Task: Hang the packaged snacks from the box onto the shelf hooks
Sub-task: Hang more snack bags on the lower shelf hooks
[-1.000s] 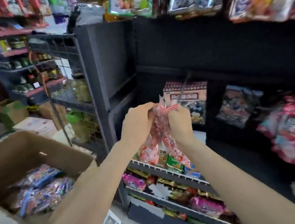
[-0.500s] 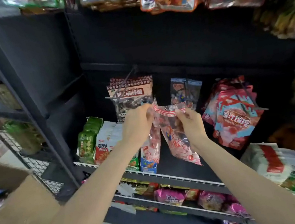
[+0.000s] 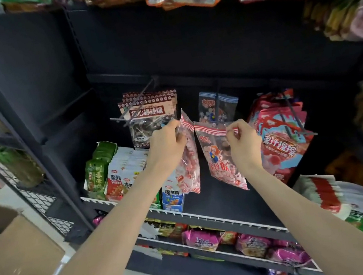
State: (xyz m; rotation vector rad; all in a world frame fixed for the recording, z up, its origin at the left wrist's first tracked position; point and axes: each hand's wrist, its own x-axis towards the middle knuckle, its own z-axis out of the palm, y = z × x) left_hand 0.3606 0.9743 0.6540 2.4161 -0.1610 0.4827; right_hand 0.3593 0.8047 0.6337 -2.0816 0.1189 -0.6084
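Shelf unit (image 3: 186,43): black back panel with rows of hooks; lower wire-edged shelves carry boxed and bagged snacks.
Cardboard box (image 3: 18,260): at lower left, beside the shelf; its contents are out of view here.
Hung stock: brown-topped lollipop packs (image 3: 149,111) on the left hook; blue-topped packs (image 3: 218,106) on the middle hook (image 3: 217,99); pink-red packs (image 3: 280,137) on the right hook.
Right packet (image 3: 218,155): clear bag with a red-and-white striped top and a cartoon child, hanging in the air just below and in front of the middle hook; not yet on any hook.
Left packet (image 3: 188,159): same striped type, seen edge-on, close beside the right packet.
Left hand (image 3: 167,144): fingers curled on the top edge of the left packet, gripping it.
Right hand (image 3: 243,142): thumb and fingers pinching the striped header of the right packet.
Step in hand: 2 packets parted, 1 per hand; my reading is that the right packet is being lined up for hanging.
Next move: calls for finding the header's hang hole, which I cannot make out, and threading it over a hook tip; the middle hook looks nearest.
Writing: brown packs read 棒棒糖; pink-red packs read 果汁; lower boxes read 魔芋爽; the right packet's pink characters are too soft to read surely.
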